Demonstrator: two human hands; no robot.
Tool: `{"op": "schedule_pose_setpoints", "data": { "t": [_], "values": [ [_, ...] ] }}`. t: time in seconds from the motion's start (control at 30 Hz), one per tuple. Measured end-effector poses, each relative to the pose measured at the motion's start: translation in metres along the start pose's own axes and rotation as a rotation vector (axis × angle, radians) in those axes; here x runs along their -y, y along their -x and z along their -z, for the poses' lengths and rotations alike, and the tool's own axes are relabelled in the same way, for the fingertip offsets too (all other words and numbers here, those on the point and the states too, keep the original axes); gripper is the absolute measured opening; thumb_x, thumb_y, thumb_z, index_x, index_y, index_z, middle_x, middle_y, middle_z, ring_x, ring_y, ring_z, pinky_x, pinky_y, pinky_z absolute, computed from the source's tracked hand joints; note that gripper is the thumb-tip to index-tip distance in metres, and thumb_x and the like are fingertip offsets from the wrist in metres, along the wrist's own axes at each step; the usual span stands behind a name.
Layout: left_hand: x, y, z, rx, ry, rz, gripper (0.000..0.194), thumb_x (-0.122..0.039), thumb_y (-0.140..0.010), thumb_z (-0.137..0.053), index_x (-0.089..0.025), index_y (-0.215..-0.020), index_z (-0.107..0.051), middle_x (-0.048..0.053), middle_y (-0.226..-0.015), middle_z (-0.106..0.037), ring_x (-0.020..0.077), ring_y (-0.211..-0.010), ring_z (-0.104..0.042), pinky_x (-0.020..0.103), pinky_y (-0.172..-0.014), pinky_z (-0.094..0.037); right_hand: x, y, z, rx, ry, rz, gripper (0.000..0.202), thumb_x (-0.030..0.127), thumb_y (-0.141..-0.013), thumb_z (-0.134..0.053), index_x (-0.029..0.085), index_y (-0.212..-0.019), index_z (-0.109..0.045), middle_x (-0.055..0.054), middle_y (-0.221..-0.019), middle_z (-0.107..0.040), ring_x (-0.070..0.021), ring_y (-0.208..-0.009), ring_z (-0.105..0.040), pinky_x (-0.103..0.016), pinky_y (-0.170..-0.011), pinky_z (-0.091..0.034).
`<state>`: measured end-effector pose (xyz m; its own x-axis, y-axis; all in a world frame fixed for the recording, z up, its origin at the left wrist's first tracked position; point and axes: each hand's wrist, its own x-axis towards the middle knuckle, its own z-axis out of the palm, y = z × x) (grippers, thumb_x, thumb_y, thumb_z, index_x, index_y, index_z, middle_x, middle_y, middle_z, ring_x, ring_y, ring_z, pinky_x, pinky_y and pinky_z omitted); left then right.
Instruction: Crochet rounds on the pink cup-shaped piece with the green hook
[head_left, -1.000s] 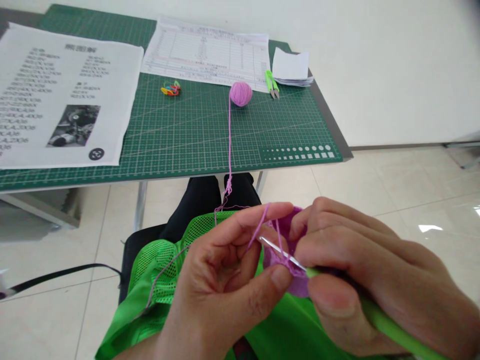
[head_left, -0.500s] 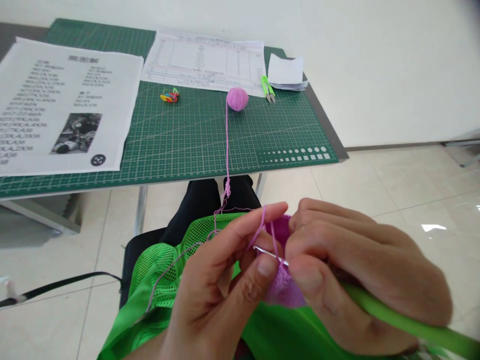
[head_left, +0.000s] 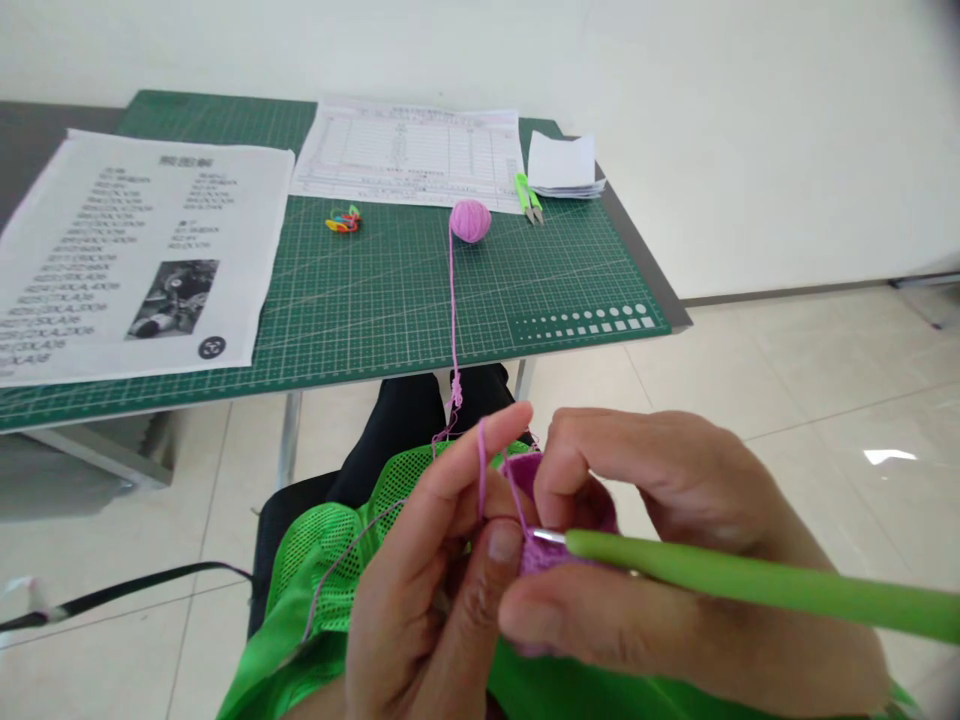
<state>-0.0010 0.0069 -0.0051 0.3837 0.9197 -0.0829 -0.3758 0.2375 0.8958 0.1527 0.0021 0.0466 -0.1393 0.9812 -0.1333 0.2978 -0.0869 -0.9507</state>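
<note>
My left hand (head_left: 457,560) pinches the edge of a pink-purple crocheted piece (head_left: 555,555) between thumb and fingers. Its index finger points up with a strand of yarn (head_left: 482,470) looped over it, running down to the stitches. My right hand (head_left: 675,530) is at the piece's other side, index finger curled at the rim and thumb low in front. A crochet hook (head_left: 720,575) with a thick green handle lies across this hand between thumb and index finger. Its short metal end touches the stitches; the very tip is hard to make out.
A green cutting mat (head_left: 390,290) covers the table, bearing a pink yarn ball (head_left: 470,221), colourful stitch markers (head_left: 345,221), green thread snips (head_left: 529,198), a printed pattern sheet (head_left: 142,230), a printed table sheet (head_left: 405,150) and small white papers (head_left: 562,163). Tangled yarn hangs over the front edge.
The hook's metal shaft no longer reaches out past my left thumb; its handle has swung up into view over my right hand. Both hands shifted slightly left, and the table sits lower in view.
</note>
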Motion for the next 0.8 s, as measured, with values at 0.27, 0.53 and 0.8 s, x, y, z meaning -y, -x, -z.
{"op": "schedule_pose_setpoints", "data": {
  "t": [0.27,0.53,0.8],
  "values": [
    [0.005,0.002,-0.004,-0.085,-0.044,-0.163,0.043,-0.025,-0.099,-0.059,-0.039,-0.139,-0.06,-0.003,-0.072,-0.053,0.0104,-0.061,-0.049,0.018,-0.053,-0.045,-0.001,0.003,-0.01,-0.127,0.006,-0.046,0.013,0.015,-0.08,-0.065,0.023,-0.072,-0.06,0.004,-0.074,-0.061,-0.0066,-0.058,-0.055,-0.016,-0.045,-0.045],
    [0.009,0.003,-0.004,-0.097,-0.078,-0.216,0.046,-0.023,-0.1,-0.057,-0.041,-0.142,-0.056,-0.003,-0.069,-0.052,0.0111,-0.058,-0.051,0.021,-0.053,-0.049,-0.007,0.005,-0.024,-0.225,-0.045,0.022,0.015,0.011,-0.076,-0.065,0.024,-0.071,-0.06,0.005,-0.069,-0.062,-0.0112,-0.066,-0.058,-0.026,-0.056,-0.047],
    [0.014,0.01,-0.017,-0.296,-0.217,-0.293,0.042,-0.026,-0.102,-0.054,-0.045,-0.139,-0.056,-0.001,-0.074,-0.07,0.0136,-0.049,-0.051,0.029,-0.042,-0.043,-0.008,0.003,-0.033,-0.341,0.018,0.057,0.016,0.01,-0.073,-0.062,0.024,-0.066,-0.058,0.005,-0.068,-0.061,-0.0129,-0.067,-0.061,-0.035,-0.072,-0.052]
  ]
}}
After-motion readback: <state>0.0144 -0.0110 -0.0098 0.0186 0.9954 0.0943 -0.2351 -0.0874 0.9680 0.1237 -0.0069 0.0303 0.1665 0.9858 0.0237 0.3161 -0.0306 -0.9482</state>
